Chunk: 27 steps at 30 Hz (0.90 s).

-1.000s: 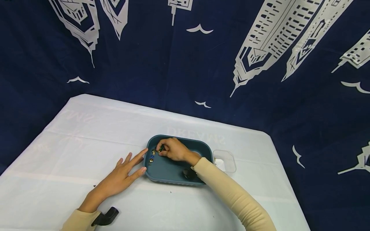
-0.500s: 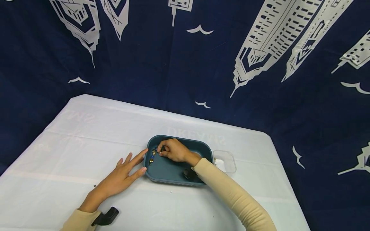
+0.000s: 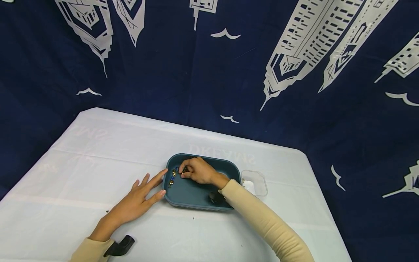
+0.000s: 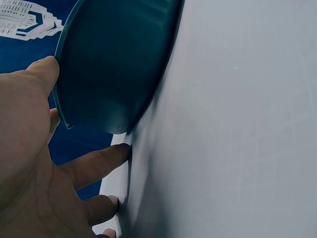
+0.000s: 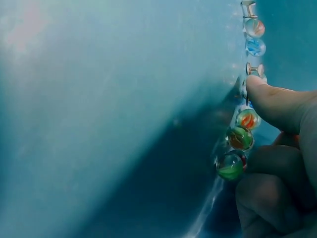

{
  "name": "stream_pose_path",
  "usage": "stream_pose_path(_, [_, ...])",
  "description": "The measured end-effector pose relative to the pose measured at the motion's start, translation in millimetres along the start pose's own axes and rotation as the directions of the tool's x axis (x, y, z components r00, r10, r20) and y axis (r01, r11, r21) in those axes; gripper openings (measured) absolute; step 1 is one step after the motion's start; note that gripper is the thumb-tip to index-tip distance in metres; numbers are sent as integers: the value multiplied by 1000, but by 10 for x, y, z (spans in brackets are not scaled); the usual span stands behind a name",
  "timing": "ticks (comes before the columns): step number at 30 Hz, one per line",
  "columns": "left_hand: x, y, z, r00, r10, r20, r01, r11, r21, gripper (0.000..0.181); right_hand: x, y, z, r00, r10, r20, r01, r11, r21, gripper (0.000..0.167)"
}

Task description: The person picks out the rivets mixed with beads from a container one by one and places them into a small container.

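Note:
A dark teal plastic basin [image 3: 196,202] sits on the white-covered table. Along its left side inside runs a row of glass marbles and push pins: an orange-streaked marble [image 5: 255,28], a blue marble [image 5: 255,47], a push pin [image 5: 255,69] and several more, including green marbles [image 5: 240,138]. My right hand [image 3: 199,171] reaches into the basin at this row; its thumb and finger appear to pinch a small push pin, whose needle shows below the thumb in the right wrist view. With fingers spread, my left hand [image 3: 139,200] touches the basin's left rim by thumb and fingertip.
Just right of the basin stands a clear plastic box [image 3: 258,182] with something white inside. A dark blue curtain [image 3: 183,72] with white building prints hangs behind the table. A black camera mount [image 3: 119,246] is strapped to the left wrist.
My right fingers have shifted slightly right along the row, so a blue marble near the far end is uncovered. The left hand and basin stay where they were.

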<state>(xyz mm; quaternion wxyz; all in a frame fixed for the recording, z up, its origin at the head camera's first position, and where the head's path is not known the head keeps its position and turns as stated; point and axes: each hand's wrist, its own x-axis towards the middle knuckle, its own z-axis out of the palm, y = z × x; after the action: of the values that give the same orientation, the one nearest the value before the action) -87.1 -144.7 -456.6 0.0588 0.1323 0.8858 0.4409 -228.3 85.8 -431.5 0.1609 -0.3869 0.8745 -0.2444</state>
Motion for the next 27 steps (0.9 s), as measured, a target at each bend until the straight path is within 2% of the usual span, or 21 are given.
stream_pose_path(15, [-9,2,3,1000,5,-4,-5,1000,3,64,-124,28,-126,1000,2,-14,-2,1000,-4,11])
stream_pose_path(27, [-11,-3,10,1000,15,-5,-15,1000,-1,65,-359,34,-276,999,-28,-37,28,999,15,15])
